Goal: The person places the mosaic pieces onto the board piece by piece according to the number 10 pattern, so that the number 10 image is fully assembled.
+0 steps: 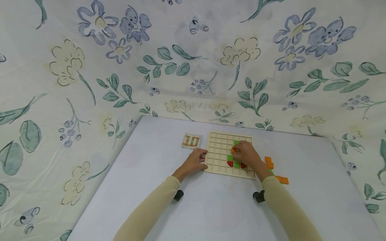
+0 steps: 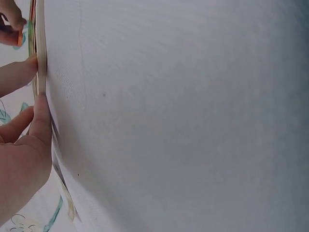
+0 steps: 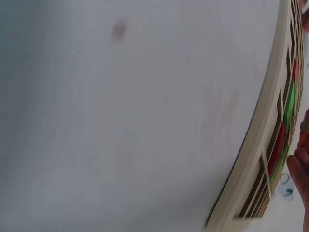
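Observation:
A square wooden grid board (image 1: 217, 151) with raised dividers lies on the white table. In its right part sit green tiles (image 1: 230, 157) and red rounded tiles (image 1: 230, 163). My left hand (image 1: 193, 161) holds the board's left side, thumb by the near corner and another finger farther along the edge. Above the board, my right hand (image 1: 248, 153) pinches an orange tile (image 1: 233, 150) between thumb and fingers. That tile also shows in the left wrist view as a small orange edge (image 2: 20, 37). Whether it touches the board cannot be told. The right hand hides part of the grid.
A patterned card (image 1: 191, 141) in orange, green and white lies left of the board. Loose orange tiles (image 1: 268, 160) and some green ones lie right of it, partly behind the right forearm. Black objects (image 1: 258, 196) show by both forearms. Flowered cloth (image 1: 208, 60) hangs behind the table.

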`<state>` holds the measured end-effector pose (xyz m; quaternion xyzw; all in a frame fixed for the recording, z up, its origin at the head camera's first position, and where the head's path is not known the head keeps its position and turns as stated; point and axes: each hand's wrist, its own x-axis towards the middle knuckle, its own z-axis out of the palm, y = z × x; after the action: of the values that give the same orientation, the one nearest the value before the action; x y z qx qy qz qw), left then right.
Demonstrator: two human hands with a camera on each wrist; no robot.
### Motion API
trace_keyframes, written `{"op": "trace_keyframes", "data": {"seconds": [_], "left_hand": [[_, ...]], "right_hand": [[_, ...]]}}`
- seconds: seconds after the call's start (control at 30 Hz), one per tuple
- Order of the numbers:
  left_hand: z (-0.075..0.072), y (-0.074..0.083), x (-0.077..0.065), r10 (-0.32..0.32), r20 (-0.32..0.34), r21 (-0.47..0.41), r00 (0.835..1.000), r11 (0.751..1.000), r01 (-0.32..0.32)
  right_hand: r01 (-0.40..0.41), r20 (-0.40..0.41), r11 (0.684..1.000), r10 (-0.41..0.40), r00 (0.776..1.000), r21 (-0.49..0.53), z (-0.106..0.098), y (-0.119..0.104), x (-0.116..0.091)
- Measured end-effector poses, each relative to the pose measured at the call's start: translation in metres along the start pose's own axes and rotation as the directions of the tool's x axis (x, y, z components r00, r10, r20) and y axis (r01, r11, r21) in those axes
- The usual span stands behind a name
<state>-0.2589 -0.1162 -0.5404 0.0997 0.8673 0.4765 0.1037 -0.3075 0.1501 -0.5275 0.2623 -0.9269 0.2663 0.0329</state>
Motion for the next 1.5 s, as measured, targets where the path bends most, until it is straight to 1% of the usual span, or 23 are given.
{"op": "trace_keyframes", "data": {"seconds": [0.1,0.2,0.33,0.4,0.5,0.73,0.8,0.93,1.03,1.1,1.17,1.23,1.33,1.4,1.5], "left_hand": [[0.001,0.0,0.0,-0.001,0.004,0.009,1.0,1.0,0.001],[0.001,-0.001,0.001,0.006,0.01,0.014,1.0,1.0,-0.006],[0.001,-0.002,0.0,0.004,0.01,0.016,1.0,1.0,-0.004],[0.001,-0.001,0.0,-0.002,0.005,0.025,1.0,1.0,0.001],[0.0,0.0,0.0,-0.004,0.001,0.036,1.0,0.999,0.004],[-0.001,0.001,0.0,0.006,0.0,0.029,1.0,1.0,-0.006],[-0.001,0.001,0.0,0.008,-0.001,0.029,1.0,1.0,-0.008],[0.0,-0.001,0.0,0.003,-0.002,0.03,1.0,1.0,-0.002],[0.0,-0.001,0.0,0.002,0.0,0.026,1.0,1.0,-0.002],[0.0,-0.001,-0.001,0.009,-0.001,0.025,1.0,1.0,-0.009],[0.0,0.0,-0.001,0.014,-0.003,0.026,1.0,1.0,-0.013],[0.0,0.0,-0.001,0.02,-0.007,0.023,1.0,1.0,-0.02],[-0.001,0.0,-0.001,0.02,-0.008,0.008,1.0,1.0,-0.02],[-0.001,0.0,-0.001,0.023,-0.008,-0.002,1.0,1.0,-0.023],[-0.001,0.002,-0.001,0.022,-0.005,-0.005,1.0,1.0,-0.022]], "right_hand": [[-0.002,0.013,1.0,0.002,1.0,-0.002,0.007,-0.006,0.004],[-0.004,0.019,1.0,0.004,1.0,-0.022,0.012,-0.006,0.005],[0.006,0.027,1.0,-0.005,1.0,-0.029,0.014,-0.004,0.006],[0.01,0.038,1.0,-0.01,0.999,-0.012,0.014,-0.004,0.006],[0.028,0.043,1.0,-0.028,0.999,-0.004,0.014,-0.005,0.007],[0.15,0.02,0.987,-0.149,0.989,-0.053,0.015,-0.005,0.005],[0.133,0.01,0.99,-0.133,0.991,-0.042,0.013,-0.004,0.004],[0.028,-0.026,1.0,-0.028,0.999,0.004,0.003,0.001,0.0],[-0.094,-0.054,0.995,0.096,0.994,0.045,-0.01,0.01,-0.009],[-0.157,-0.067,0.986,0.161,0.985,0.062,-0.019,0.019,-0.017],[-0.227,-0.067,0.972,0.231,0.971,0.065,-0.028,0.028,-0.026],[-0.295,-0.054,0.954,0.298,0.953,0.06,-0.036,0.039,-0.035],[-0.373,-0.022,0.927,0.374,0.927,0.039,-0.046,0.053,-0.047],[-0.4,-0.005,0.916,0.401,0.916,0.04,-0.051,0.062,-0.055],[-0.402,0.001,0.915,0.403,0.915,0.033,-0.056,0.073,-0.066]]}}
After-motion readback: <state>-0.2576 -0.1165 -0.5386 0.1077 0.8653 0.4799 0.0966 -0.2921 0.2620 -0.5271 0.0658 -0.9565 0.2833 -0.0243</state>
